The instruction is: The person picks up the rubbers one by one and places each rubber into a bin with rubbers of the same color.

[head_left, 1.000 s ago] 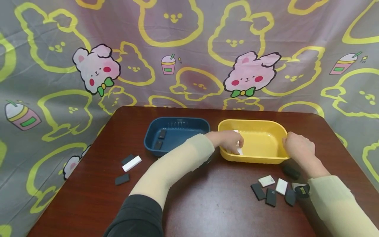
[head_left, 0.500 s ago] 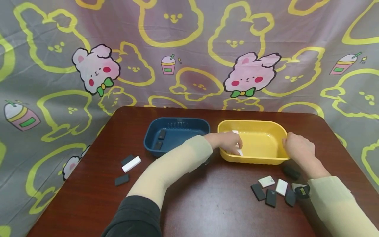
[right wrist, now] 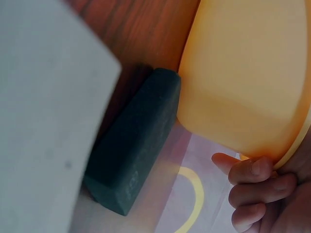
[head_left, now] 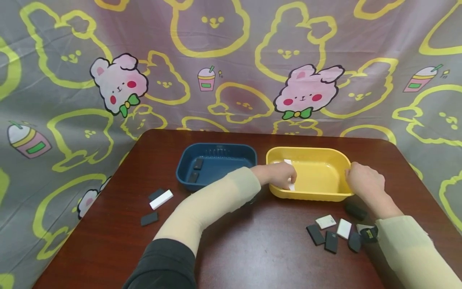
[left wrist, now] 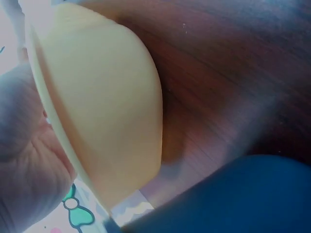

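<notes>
My left hand (head_left: 283, 173) reaches over the left rim of a yellow plastic basin (head_left: 319, 196), its fingers curled down around a slim white block (head_left: 291, 186) inside. Most of the block is hidden by the hand. In the left wrist view the palm side of this hand shows behind the basin's wall (left wrist: 107, 107). My right hand (head_left: 365, 180) grips the basin's right rim, and its curled fingers (right wrist: 257, 189) show below the rim in the right wrist view. A dark rounded block (right wrist: 138, 141) lies on the table close to the basin's outer wall, under the right wrist.
Left of the yellow basin stands a blue basin (head_left: 184, 182) holding two black blocks (head_left: 196, 170). Front left lie a white bar (head_left: 161, 199) and two dark blocks (head_left: 149, 218). Several black and white flat blocks (head_left: 331, 241) lie front right. A patterned cloth (head_left: 238, 60) hangs behind the table.
Both hands and the basins stay in nearly the same place. The whole view shifts slightly; nothing is visibly taken up or let go.
</notes>
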The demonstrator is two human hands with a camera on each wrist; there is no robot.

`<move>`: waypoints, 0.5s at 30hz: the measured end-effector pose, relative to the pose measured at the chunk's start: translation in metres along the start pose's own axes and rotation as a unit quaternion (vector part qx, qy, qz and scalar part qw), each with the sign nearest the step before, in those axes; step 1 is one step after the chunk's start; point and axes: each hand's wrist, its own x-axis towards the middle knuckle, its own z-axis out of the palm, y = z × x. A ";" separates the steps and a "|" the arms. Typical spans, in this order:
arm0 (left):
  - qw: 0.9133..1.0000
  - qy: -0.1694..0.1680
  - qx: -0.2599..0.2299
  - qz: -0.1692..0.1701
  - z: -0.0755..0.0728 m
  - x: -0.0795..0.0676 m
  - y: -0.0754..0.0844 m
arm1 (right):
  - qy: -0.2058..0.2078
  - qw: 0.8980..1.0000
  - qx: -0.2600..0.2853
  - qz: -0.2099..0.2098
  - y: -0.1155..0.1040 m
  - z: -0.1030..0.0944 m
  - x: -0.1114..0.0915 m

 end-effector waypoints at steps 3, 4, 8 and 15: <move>1.000 0.003 0.018 0.001 0.000 0.001 0.004 | 0.001 1.000 0.001 0.004 -0.001 0.000 -0.001; 1.000 0.004 0.021 0.003 0.000 0.002 0.006 | 0.001 1.000 0.001 0.004 -0.001 0.000 -0.001; 1.000 0.004 0.029 -0.002 0.001 0.003 0.009 | 0.004 1.000 -0.001 0.003 0.000 0.001 -0.001; 0.999 0.000 0.041 -0.015 0.001 0.005 0.009 | 0.000 1.000 0.003 0.003 0.000 0.000 -0.001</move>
